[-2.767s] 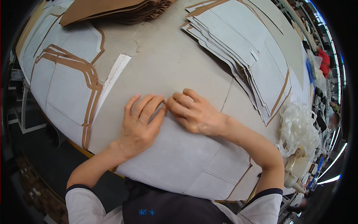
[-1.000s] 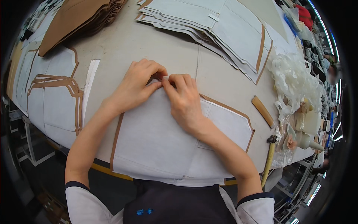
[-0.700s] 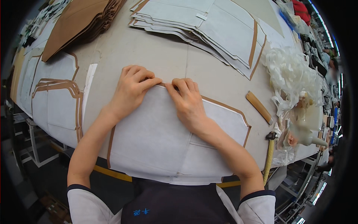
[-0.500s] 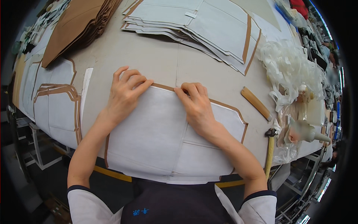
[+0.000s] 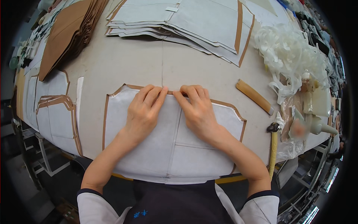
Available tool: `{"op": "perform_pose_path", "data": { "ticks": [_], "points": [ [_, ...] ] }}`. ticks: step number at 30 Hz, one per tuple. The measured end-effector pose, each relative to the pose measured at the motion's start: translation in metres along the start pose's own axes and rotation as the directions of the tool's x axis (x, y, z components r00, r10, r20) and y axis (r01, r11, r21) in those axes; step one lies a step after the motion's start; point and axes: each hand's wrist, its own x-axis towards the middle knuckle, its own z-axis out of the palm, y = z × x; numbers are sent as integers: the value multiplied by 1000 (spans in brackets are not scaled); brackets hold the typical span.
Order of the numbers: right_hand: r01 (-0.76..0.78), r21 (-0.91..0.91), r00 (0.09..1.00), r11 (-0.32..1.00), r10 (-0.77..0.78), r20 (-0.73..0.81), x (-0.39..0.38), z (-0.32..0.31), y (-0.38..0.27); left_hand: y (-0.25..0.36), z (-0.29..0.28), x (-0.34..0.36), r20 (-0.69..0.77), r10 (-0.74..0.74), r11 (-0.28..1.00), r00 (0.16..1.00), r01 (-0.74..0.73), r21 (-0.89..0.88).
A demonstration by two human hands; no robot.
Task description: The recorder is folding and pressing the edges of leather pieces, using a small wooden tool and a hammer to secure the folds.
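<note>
Left hand (image 5: 144,112) is nearing right hand (image 5: 197,111) along the brown edge (image 5: 222,103) of the white panel (image 5: 149,156).
Fingers (image 5: 159,98) are bunching narrowly, pinch unclear; the panel is lying on the table (image 5: 134,59), left corner (image 5: 111,98) now showing.

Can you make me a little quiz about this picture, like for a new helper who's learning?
1. True or false: the left hand and right hand are both at the far edge of the white panel.
2. Where in the picture is the tangle of pale strips? A: lower left. B: upper right. C: upper left.
3. Fill in: the layered pile at the upper left is coloured ____.

Key: 1 true; 2 B; 3 brown.
</note>
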Motion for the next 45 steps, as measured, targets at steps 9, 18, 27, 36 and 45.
{"op": "perform_pose_path", "data": {
  "ticks": [9, 18, 27, 36, 45],
  "points": [
    [-13, 53, 1000, 999, 12, 8, -3, -9, 4, 12, -1, 8, 33, 11, 1000, 999, -11, -4],
    [-139, 104, 990, 985, 136, 35, -16, -26, 11, 17, 5, 5, 14, 26, 1000, 1000, -26, -6],
    [-110, 47, 993, 993, 108, 40, -16, -27, 10, 25, 0, 11, 58, -2, 1000, 998, 1, 5],
    [-126, 59, 992, 990, 126, 4, -15, -27, 8, 33, 5, 7, 84, -26, 1000, 996, 27, -9],
    [-92, 44, 995, 995, 90, 37, -15, -28, 9, 43, 1, 5, 145, -156, 970, 977, 180, -164]
  ]
}}
